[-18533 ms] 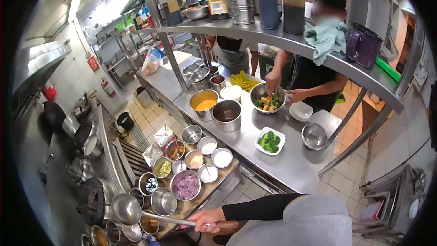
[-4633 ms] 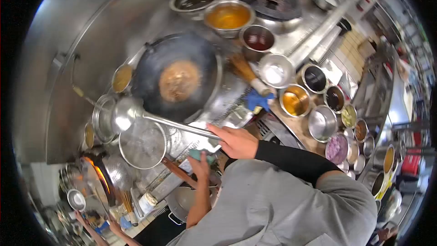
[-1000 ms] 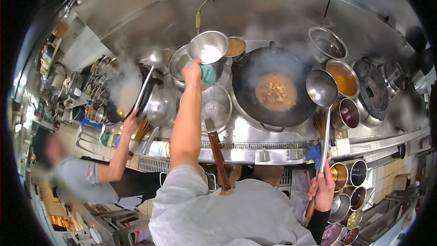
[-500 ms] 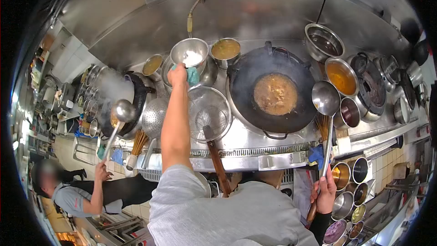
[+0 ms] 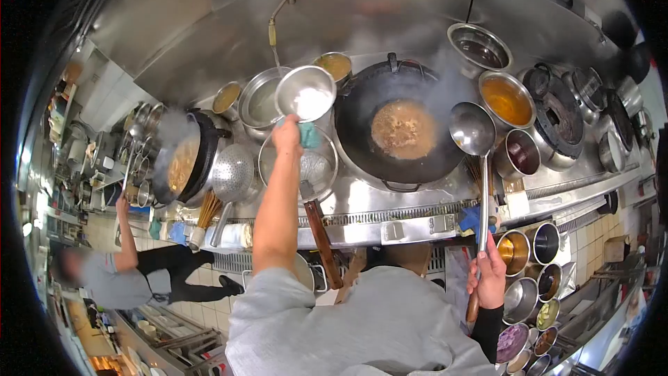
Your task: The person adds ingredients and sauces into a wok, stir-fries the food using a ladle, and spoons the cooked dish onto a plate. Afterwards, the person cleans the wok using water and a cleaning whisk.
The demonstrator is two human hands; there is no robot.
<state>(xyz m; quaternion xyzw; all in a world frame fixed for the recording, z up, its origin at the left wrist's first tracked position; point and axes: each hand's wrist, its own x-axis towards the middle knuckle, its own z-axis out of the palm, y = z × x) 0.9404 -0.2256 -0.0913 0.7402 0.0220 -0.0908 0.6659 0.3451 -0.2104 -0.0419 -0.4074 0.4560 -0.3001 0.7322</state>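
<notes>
My left hand (image 5: 287, 136) is closed on a shiny metal bowl (image 5: 305, 90), with a green cloth (image 5: 310, 136) at its rim. The bowl is raised above the stove between a steel pot of liquid (image 5: 261, 101) and the big black wok (image 5: 355, 122). Brown, bubbling broth (image 5: 403, 130) steams in that wok. My right hand (image 5: 490, 280) grips a long ladle (image 5: 473, 131) by its handle. The ladle's head hangs by the wok's right edge, and its contents, if any, cannot be made out.
A round mesh strainer (image 5: 264, 174) and a perforated skimmer (image 5: 232, 173) lie left of the wok. Orange liquid fills a pot (image 5: 506, 99) on the right. Several ingredient containers (image 5: 520, 303) stand at lower right. A co-worker (image 5: 132, 271) stands left, by another steaming wok (image 5: 198, 160).
My left hand has moved right with the bowl, uncovering the pot of liquid. My right hand still holds the ladle. The co-worker's ladle has swung away from the left wok.
</notes>
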